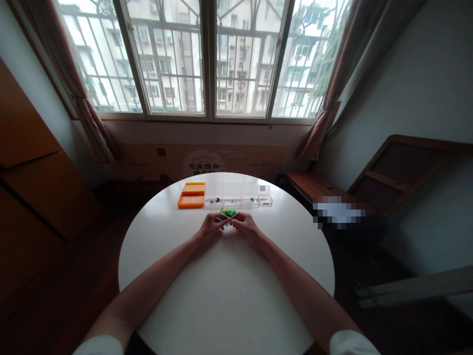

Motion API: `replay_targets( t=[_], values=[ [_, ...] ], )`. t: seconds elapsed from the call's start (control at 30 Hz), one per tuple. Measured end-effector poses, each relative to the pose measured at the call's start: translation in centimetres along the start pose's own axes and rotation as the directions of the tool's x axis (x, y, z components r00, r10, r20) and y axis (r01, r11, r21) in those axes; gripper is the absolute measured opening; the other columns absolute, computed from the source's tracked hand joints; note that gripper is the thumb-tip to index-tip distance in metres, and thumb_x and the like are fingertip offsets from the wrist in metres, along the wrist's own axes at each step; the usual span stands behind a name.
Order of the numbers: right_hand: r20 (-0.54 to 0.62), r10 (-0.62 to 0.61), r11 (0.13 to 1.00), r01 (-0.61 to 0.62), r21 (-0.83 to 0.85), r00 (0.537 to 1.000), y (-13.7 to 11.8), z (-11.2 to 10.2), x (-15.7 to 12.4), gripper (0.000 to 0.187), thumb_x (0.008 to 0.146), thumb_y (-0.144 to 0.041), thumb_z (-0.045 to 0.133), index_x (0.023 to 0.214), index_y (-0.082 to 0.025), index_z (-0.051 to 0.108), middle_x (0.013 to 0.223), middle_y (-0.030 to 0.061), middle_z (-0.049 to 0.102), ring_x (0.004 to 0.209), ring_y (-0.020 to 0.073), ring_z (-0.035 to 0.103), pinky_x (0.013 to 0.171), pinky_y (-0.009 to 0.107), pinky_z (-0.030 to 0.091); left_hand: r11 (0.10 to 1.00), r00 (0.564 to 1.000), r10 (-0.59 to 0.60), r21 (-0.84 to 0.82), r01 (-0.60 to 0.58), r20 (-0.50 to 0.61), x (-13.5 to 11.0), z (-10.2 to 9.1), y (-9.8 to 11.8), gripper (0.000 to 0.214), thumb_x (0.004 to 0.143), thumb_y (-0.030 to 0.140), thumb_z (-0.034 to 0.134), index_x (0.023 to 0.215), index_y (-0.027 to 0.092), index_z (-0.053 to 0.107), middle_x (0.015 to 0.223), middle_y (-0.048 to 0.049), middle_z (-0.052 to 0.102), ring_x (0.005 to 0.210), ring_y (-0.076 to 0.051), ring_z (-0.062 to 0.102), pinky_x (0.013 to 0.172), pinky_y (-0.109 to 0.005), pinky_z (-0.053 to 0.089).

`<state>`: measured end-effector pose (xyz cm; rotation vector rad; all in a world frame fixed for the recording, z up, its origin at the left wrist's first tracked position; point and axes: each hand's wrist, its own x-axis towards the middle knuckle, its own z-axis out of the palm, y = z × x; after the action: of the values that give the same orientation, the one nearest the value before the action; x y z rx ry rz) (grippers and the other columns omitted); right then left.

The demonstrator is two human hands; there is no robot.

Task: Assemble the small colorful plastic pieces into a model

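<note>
My left hand (213, 225) and my right hand (244, 223) meet fingertip to fingertip over the far half of the round white table (225, 296). Both are closed in a pinch; whatever sits between the fingers is too small to make out. Right at the fingertips lies a loose pile of tiny green, yellow and blue pieces (228, 212), partly hidden by my hands. Just beyond it stands a row of clear plastic boxes (232, 190) with raised lids, holding a few small dark, green and blue bits. An orange box (191, 200), its lid also up, adjoins the row on the left.
Behind the table are a printed cardboard panel (148, 162) and barred windows with curtains (318, 128). To the right stands a wooden bench (310, 183) with a blurred pale item (338, 212) near it. Orange-brown cabinets (40, 197) are on the left.
</note>
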<state>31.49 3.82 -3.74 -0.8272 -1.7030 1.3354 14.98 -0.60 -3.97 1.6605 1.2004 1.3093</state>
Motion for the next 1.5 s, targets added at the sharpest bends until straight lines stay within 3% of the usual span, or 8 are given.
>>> replay_targets(
  t=[0.2,0.63,0.97,1.2,1.5],
  values=[
    [0.014,0.008,1.0,-0.008,0.003,1.0,-0.19,0.03,-0.03,0.023,0.061,-0.034,0.065,0.072,-0.014,0.062,0.056,0.0013,0.06,0.051,0.0118,0.053,0.046,0.023,0.041,1.0,1.0,-0.005,-0.001,0.005,0.014,-0.05,0.04,0.17,0.035,0.068,0.042,0.064,0.081,0.01,0.066,0.074,-0.0084,0.065,0.051,-0.012,0.058,0.045,-0.021,0.046],
    [0.0,0.005,1.0,-0.005,0.005,1.0,-0.45,0.13,-0.15,0.012,0.06,-0.025,0.062,0.067,-0.015,0.062,0.055,0.001,0.06,0.049,0.0117,0.052,0.047,0.023,0.039,1.0,1.0,-0.018,0.019,0.018,0.003,-0.13,0.18,0.24,0.035,0.068,0.042,0.064,0.081,0.01,0.067,0.07,-0.0073,0.065,0.051,-0.013,0.058,0.044,-0.021,0.045],
    [0.007,0.001,0.999,-0.001,0.034,1.0,-0.02,-0.05,-0.03,0.021,0.059,-0.031,0.066,0.072,-0.014,0.063,0.058,0.0007,0.061,0.05,0.0106,0.053,0.047,0.022,0.04,0.999,0.999,-0.039,0.006,0.04,-0.033,-0.2,0.23,0.54,0.035,0.068,0.043,0.063,0.08,0.01,0.065,0.075,-0.0071,0.064,0.05,-0.011,0.057,0.043,-0.02,0.044],
    [0.007,-0.012,0.999,0.012,0.036,1.0,0.27,-0.04,0.1,0.023,0.059,-0.033,0.067,0.072,-0.014,0.064,0.058,0.0014,0.061,0.051,0.0109,0.051,0.048,0.023,0.039,0.998,0.998,-0.043,0.046,0.044,-0.039,-0.29,0.3,0.34,0.032,0.069,0.04,0.063,0.074,0.009,0.066,0.055,-0.0038,0.06,0.045,-0.011,0.053,0.042,-0.02,0.039],
    [0.016,-0.026,0.999,0.025,0.03,1.0,-0.36,0.06,-0.26,0.023,0.059,-0.032,0.068,0.07,-0.013,0.064,0.059,0.0022,0.061,0.052,0.0112,0.051,0.049,0.024,0.039,0.999,0.999,-0.01,0.048,0.011,-0.036,-0.18,0.19,0.09,0.03,0.069,0.036,0.062,0.074,0.007,0.067,0.065,-0.0082,0.064,0.055,-0.013,0.055,0.048,-0.021,0.041]
  ],
)
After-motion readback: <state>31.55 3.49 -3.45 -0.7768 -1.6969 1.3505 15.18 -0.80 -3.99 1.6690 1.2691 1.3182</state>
